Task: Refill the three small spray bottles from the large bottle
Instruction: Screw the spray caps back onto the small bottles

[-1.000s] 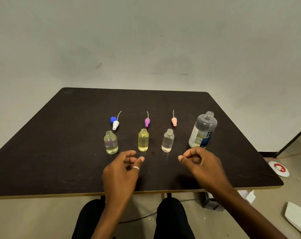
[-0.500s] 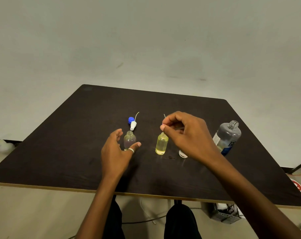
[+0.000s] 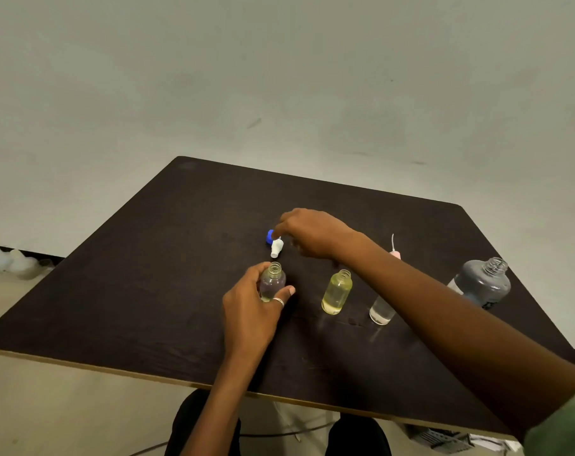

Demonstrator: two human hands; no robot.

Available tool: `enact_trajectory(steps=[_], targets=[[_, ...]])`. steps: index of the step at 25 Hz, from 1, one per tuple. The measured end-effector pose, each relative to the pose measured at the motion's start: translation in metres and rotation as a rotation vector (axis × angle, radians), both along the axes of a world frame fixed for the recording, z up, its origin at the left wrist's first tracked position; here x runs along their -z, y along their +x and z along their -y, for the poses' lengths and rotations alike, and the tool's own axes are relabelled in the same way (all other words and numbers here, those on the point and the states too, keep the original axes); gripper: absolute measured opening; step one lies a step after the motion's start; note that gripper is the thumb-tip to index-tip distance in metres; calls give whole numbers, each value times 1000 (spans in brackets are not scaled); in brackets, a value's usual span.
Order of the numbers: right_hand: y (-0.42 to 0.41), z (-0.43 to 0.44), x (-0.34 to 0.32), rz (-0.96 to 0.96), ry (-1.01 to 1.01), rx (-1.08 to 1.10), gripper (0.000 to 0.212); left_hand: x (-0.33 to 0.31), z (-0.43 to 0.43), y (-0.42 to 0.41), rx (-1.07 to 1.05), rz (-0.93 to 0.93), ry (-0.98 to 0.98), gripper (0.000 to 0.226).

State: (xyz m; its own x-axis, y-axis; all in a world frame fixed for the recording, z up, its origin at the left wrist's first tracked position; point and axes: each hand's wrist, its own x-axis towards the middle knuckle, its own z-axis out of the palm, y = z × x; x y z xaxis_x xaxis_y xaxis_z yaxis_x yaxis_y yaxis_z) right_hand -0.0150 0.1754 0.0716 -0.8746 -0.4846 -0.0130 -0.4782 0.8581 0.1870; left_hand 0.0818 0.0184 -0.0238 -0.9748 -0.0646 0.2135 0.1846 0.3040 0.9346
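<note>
Near the frame's centre the left hand [image 3: 249, 311] grips the leftmost small bottle [image 3: 272, 282], likely to steady it, while the right hand [image 3: 312, 233] just above pinches the blue-and-white spray cap [image 3: 274, 243] for refitting, with the open large bottle [image 3: 482, 284] standing far right.

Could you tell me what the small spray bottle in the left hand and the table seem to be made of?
The small spray bottle: clear, glossy glass or hard plastic; the liquid shows through, and the neck is threaded. The table: dark wood-look board, matt, with faint grain and a pale front edge, probably laminate.
</note>
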Motion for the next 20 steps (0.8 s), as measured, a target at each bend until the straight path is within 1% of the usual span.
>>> enact_trajectory(steps=[2,4,7,9,11,12,14,18,20], targets=[[-9,4,8,12,134,-56,51,2,1,-1,-4,-4,-10,48],[-16,7,15,-4,217,-108,51,3,1,-1,-4,-8,-19,50],[-24,11,21,-12,269,-162,47,4,1,-1,4,-3,-15,51],[-27,12,22,-12,296,-196,41,4,2,-1,1,-7,-11,51],[-27,11,22,-9,257,-206,36,4,2,-1,-2,-7,-5,51],[-26,9,19,-2,188,-192,34,4,2,-1,0,-4,-2,51],[-19,1,6,4,-51,-115,28,4,2,-1,3,6,5,52],[17,-13,-40,-26,-714,125,23,4,2,-1,5,15,14,55],[43,-15,-63,81,-1003,169,26,3,1,-1,9,21,13,56]])
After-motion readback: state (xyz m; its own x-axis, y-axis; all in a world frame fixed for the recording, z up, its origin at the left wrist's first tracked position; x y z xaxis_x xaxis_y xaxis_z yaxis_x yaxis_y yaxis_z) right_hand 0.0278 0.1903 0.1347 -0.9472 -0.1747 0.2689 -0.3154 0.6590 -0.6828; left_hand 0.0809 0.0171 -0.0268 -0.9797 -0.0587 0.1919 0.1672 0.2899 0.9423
